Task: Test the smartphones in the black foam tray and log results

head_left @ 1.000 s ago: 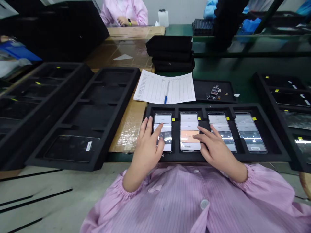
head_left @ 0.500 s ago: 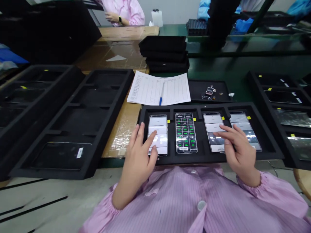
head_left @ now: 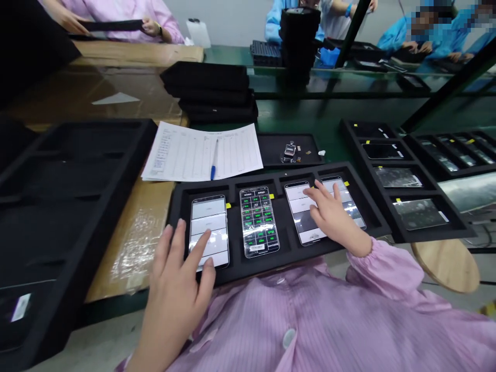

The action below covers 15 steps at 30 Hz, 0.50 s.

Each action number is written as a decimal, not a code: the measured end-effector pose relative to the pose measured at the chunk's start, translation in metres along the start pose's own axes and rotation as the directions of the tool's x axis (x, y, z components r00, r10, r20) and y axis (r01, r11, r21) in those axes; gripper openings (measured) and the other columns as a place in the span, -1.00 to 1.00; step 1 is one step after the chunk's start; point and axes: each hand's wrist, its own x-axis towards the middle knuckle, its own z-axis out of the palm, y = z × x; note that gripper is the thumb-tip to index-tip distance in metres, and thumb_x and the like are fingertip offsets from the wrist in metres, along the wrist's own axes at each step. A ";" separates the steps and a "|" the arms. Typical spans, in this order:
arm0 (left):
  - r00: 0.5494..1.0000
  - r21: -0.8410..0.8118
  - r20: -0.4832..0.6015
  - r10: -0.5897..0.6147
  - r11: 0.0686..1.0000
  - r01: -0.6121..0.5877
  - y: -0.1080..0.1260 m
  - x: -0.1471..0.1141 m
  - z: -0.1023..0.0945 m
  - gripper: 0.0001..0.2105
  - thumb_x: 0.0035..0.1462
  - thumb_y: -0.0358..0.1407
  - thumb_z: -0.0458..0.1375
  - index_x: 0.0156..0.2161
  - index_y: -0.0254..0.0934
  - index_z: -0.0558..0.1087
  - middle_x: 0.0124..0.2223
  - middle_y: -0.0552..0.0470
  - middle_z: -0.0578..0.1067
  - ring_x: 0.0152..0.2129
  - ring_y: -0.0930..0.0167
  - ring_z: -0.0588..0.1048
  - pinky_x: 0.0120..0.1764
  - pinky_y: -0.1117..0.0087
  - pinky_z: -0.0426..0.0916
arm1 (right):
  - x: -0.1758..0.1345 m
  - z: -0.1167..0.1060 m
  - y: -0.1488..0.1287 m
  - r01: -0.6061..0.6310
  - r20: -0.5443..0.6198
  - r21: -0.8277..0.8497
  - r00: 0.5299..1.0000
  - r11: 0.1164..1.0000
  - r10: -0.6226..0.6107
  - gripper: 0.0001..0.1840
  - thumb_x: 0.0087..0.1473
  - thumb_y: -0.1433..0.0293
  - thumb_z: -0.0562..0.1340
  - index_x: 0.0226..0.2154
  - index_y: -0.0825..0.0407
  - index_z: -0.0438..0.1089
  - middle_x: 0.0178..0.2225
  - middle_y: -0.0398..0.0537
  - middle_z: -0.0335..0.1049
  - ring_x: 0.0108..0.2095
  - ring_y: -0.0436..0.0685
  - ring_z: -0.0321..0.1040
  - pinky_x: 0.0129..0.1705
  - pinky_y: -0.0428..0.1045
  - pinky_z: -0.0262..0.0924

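Note:
In front of me lies a black foam tray (head_left: 287, 212) with several lit phones in its slots. My left hand (head_left: 180, 279) is open over the leftmost phone (head_left: 211, 212), its index fingertip at the screen. Beside that, a phone with a grid of green labels (head_left: 259, 222) has no hand on it. My right hand (head_left: 331, 212), fingers spread, has its index fingertip at the upper screen of the third phone (head_left: 304, 222). The rightmost phone (head_left: 351, 204) is partly behind that hand. Yellow tabs (head_left: 272, 196) stick out beside the phones.
Behind the tray are paper sheets (head_left: 186, 155), a pen (head_left: 214, 160) and a shallow tray of small parts (head_left: 267, 150). Stacked black trays (head_left: 209, 82) stand farther back. Another phone tray (head_left: 391, 196) is at right, a large black tray (head_left: 77, 170) at left. Several people work across the table.
The view has swung right, so the tray appears farther left. My right index finger has moved up the third phone's screen. My left hand remains over the leftmost phone.

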 end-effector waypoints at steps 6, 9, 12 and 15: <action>0.998 -0.051 -0.049 0.032 0.998 -0.035 0.008 0.006 -0.001 -0.44 0.29 -0.39 0.04 0.35 -0.03 0.17 0.49 -0.07 0.00 0.39 -0.06 0.02 0.32 -0.31 0.07 | -0.015 -0.004 -0.004 0.042 -0.021 0.049 0.999 0.998 -0.041 -0.66 0.20 0.51 -0.01 -0.04 -0.02 0.32 -0.02 -0.01 0.54 0.32 0.27 0.19 0.42 0.49 -0.35; 0.997 -0.086 -0.070 0.020 0.996 -0.026 0.012 0.010 0.005 -0.42 0.28 -0.43 0.06 0.35 0.04 0.16 0.48 -0.02 0.04 0.40 -0.03 0.03 0.33 -0.29 0.08 | -0.024 -0.009 -0.005 0.046 -0.004 0.056 0.999 0.997 -0.046 -0.66 0.19 0.52 0.00 -0.07 -0.03 0.34 -0.03 0.00 0.54 0.30 0.28 0.22 0.42 0.49 -0.31; 0.994 -0.109 -0.107 -0.006 0.994 -0.006 0.017 0.014 0.012 -0.43 0.28 -0.46 0.06 0.33 0.06 0.19 0.46 -0.01 0.10 0.40 0.00 0.05 0.33 -0.28 0.08 | -0.031 -0.014 -0.003 0.100 -0.043 0.080 0.994 0.992 -0.097 -0.69 0.16 0.52 0.02 -0.14 -0.04 0.38 -0.12 -0.05 0.57 0.24 0.25 0.30 0.44 0.43 -0.27; 0.990 -0.112 -0.138 -0.017 0.994 0.002 0.018 0.018 0.017 -0.44 0.27 -0.47 0.07 0.31 0.03 0.23 0.44 -0.01 0.14 0.39 0.00 0.06 0.34 -0.27 0.06 | -0.031 -0.017 0.009 0.110 -0.010 0.092 0.994 0.990 -0.110 -0.69 0.15 0.52 0.03 -0.19 -0.06 0.41 -0.18 -0.08 0.58 0.17 0.22 0.39 0.43 0.38 -0.18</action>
